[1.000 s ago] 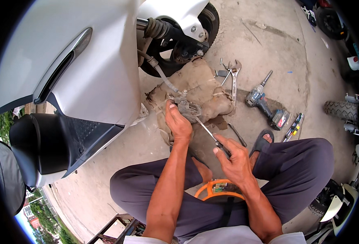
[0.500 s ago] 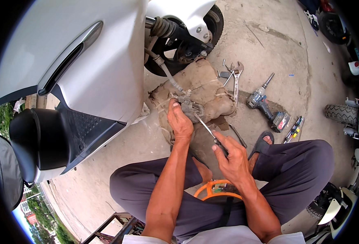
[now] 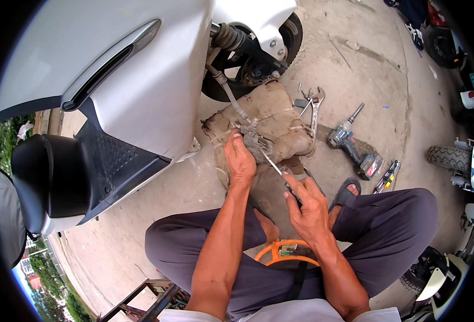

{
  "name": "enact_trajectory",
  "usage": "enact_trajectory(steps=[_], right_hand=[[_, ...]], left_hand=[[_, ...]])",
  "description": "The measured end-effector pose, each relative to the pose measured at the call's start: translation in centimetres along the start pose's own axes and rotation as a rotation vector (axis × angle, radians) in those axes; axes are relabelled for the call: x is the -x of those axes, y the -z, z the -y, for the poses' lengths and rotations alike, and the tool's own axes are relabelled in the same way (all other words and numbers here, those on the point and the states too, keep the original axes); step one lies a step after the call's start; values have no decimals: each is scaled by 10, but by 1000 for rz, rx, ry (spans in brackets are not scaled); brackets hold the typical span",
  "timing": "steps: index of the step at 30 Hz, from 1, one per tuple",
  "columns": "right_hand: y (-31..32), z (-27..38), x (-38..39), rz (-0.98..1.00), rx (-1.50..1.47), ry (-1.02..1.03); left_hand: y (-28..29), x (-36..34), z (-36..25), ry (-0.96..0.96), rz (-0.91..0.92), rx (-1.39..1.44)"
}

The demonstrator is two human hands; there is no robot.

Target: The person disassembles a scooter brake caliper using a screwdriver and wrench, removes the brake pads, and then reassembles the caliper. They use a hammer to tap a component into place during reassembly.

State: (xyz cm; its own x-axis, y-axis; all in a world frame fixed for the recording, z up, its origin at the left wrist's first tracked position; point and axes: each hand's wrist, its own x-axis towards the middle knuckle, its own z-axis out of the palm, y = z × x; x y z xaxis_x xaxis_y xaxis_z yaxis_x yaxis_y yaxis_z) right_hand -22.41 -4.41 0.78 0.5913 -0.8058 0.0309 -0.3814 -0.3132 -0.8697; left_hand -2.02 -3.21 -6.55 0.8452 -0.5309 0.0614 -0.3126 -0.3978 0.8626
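Observation:
My left hand [image 3: 239, 161] is closed on a dirty metal brake caliper [image 3: 256, 144], which has a hose [image 3: 231, 96] attached and sits over a padded tan sack [image 3: 280, 121]. My right hand [image 3: 307, 206] grips a screwdriver [image 3: 273, 166] by its handle, mostly hidden by my fingers, with the shaft's tip against the caliper. Above the caliper is the white scooter's front wheel [image 3: 293, 40], under a white fender [image 3: 253, 16]. Right of the sack lie an adjustable wrench [image 3: 315, 110], a cordless power tool [image 3: 349, 143] and a slim tool with yellow parts [image 3: 387, 177].
The white scooter body [image 3: 129, 91] and its black seat [image 3: 49, 182] fill the left. My bent legs frame the work, with an orange ring-shaped object [image 3: 277, 248] between them. A metal frame [image 3: 148, 300] is at lower left. Other two-wheelers [image 3: 446, 160] line the right edge.
The view has shifted, so the scooter and tools appear further right. My hands stay on the caliper and screwdriver, with the screwdriver's angle a little steeper.

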Motion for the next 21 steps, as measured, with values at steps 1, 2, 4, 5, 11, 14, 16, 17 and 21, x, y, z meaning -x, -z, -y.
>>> enact_trajectory(steps=[1, 2, 4, 5, 11, 14, 16, 17, 21], right_hand=[[-1, 1, 0, -10, 16, 3], [-1, 1, 0, -9, 16, 5], [1, 2, 1, -13, 47, 16], [1, 2, 1, -12, 48, 16], [2, 5, 0, 2, 97, 17], [3, 6, 0, -12, 75, 20], [2, 7, -1, 5, 105, 19], [2, 7, 0, 6, 105, 19], [2, 8, 0, -13, 83, 9]], left_hand=[[0, 0, 3, 0, -2, 0], [-2, 0, 8, -26, -30, -21], [-3, 0, 13, -50, -57, -41], [-4, 1, 14, -63, -54, -52], [-5, 1, 21, -136, -59, -99], [-5, 1, 21, -145, -51, -104], [-6, 1, 21, -163, -65, -107], [-5, 1, 21, -150, -61, -102], [-5, 1, 23, -158, -92, -112]])
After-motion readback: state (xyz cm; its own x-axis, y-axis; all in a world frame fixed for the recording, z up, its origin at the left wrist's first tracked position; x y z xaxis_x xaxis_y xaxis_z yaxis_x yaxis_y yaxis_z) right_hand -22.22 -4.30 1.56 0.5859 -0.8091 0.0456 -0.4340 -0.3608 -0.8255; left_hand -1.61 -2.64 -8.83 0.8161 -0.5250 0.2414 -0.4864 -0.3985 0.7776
